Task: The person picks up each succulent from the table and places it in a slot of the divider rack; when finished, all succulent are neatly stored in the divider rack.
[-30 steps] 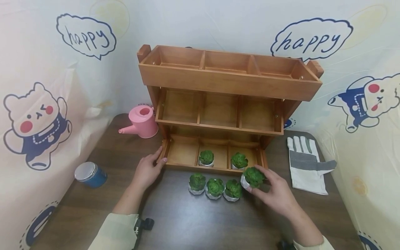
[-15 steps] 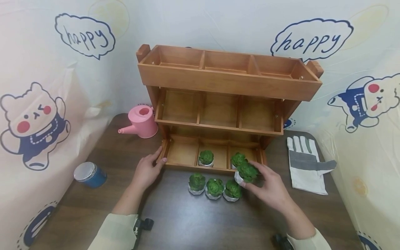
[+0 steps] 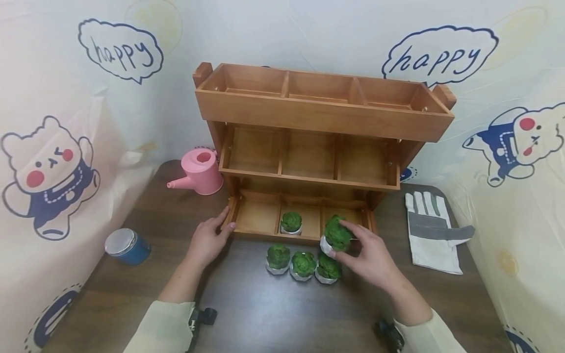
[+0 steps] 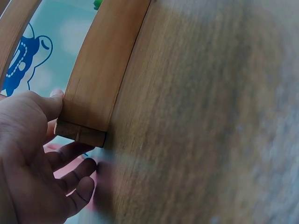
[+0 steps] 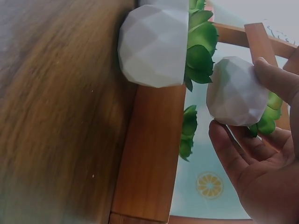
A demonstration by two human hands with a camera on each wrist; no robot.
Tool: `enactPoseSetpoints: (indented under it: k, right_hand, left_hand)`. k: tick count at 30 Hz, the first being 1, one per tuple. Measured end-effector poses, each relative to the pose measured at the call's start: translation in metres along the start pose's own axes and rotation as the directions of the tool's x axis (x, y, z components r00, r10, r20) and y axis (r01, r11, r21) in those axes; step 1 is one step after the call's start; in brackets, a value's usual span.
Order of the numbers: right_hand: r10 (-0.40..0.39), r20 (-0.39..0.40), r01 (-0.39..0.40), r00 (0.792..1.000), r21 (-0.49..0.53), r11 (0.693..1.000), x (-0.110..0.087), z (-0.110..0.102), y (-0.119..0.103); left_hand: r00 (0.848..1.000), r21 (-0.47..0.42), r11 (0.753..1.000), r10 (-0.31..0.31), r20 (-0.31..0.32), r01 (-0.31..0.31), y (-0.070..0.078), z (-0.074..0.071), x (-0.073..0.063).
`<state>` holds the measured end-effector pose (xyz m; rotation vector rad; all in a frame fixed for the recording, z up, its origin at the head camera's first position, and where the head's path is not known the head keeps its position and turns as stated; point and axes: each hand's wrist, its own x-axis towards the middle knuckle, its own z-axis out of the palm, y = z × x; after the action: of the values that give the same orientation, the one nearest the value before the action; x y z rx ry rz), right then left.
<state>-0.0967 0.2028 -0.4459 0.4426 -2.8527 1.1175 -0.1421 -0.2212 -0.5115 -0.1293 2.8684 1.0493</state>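
Succulent [image 3: 336,234], shifted left to the rack's [image 3: 311,153] front edge, seems mid-transfer, pinched by right fingers [image 3: 356,229]; left fingers [image 3: 227,231] grip the left corner.

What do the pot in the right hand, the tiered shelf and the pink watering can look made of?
Held pot: perhaps ceramic or hard plastic; matte white with flat, crisp-edged facets.
Tiered shelf: most likely wood, smooth and stained reddish-brown; faint grain shows up close.
Pink watering can: smooth, evenly coloured, so plastic or painted metal; the view doesn't settle which.
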Motion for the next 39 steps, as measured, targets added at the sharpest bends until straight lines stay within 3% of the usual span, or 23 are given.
enactPoseSetpoints:
  k: [16, 25, 39]
  right_hand:
    - [-0.005, 0.059, 0.000, 0.998, 0.086, 0.996, 0.020, 0.019, -0.020]
    - [-0.046, 0.053, 0.043, 0.998, 0.059, 0.997, 0.030, 0.033, -0.031]
    - [-0.052, 0.095, 0.040, 0.994, 0.119, 0.992, 0.042, 0.049, -0.047]
  left_hand:
    - [1.000, -0.002, 1.000, -0.001, 0.007, 0.001, 0.000, -0.002, 0.000]
    - [1.000, -0.001, 1.000, -0.018, 0.021, 0.018, 0.000, -0.002, -0.001]
    - [1.000, -0.005, 1.000, 0.023, -0.002, -0.023, -0.002, 0.000, 0.001]
